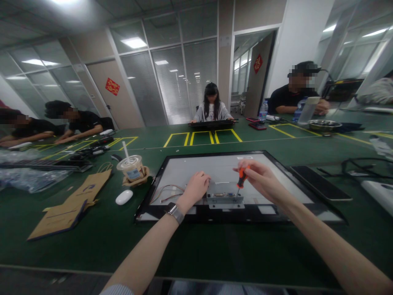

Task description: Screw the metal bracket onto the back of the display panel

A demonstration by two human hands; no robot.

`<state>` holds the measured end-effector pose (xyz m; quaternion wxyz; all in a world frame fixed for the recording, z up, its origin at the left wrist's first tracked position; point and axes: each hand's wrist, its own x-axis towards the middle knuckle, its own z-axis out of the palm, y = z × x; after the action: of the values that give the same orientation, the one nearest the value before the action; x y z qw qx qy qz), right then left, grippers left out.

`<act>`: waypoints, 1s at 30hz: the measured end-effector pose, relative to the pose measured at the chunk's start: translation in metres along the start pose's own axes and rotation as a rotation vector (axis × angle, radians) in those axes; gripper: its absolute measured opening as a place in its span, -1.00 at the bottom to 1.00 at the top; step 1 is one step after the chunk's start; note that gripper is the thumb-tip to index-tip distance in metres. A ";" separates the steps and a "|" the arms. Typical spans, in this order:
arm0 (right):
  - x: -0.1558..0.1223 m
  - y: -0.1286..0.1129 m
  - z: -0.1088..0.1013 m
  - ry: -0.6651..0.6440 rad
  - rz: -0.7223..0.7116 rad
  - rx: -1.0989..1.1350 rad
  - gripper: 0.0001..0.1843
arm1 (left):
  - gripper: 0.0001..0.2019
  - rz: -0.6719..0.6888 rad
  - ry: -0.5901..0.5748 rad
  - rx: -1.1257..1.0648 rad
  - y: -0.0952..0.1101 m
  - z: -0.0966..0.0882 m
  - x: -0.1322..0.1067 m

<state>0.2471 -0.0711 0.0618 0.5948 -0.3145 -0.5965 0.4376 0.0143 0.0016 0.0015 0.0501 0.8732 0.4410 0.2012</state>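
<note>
An orange-and-black screwdriver (242, 178) is pinched in the fingers of my right hand (260, 177). It points down, its tip close to the right end of a metal bracket (225, 200) with video ports in its front face. My left hand (197, 186) has its fingers bent together at the bracket's left end and holds it; the thumb is partly hidden. The bracket stands on the grey back of a flat display panel (221, 160) with a black frame, lying on the table. Thin cables (167, 188) lie on the panel left of my left hand.
Left of the panel are a white mouse (124, 197), an iced drink cup (132, 167) and a brown paper bag (72, 203). A black slab (319, 182) and black cables (356, 167) lie to the right. Several people sit around the green table (196, 250).
</note>
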 end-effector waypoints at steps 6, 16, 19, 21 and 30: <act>-0.001 0.000 -0.001 -0.045 0.025 -0.024 -0.69 | -0.73 -0.002 0.000 0.003 0.000 0.000 0.000; 0.003 0.004 -0.010 0.037 -0.102 -0.226 -0.68 | -0.73 -0.014 -0.026 0.014 0.002 -0.003 0.000; 0.003 0.006 -0.007 0.141 -0.212 -0.328 -0.75 | -0.73 -0.010 -0.016 0.010 0.002 -0.002 0.000; 0.002 0.005 -0.004 0.163 -0.261 -0.382 -0.80 | -0.74 -0.006 -0.011 0.006 0.002 -0.002 0.000; 0.000 0.008 -0.004 0.235 -0.224 -0.358 -0.82 | -0.73 0.007 -0.005 0.009 0.002 -0.003 0.000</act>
<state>0.2497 -0.0672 0.0541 0.6396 -0.3954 -0.6225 0.2169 0.0147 0.0002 0.0045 0.0467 0.8753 0.4389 0.1973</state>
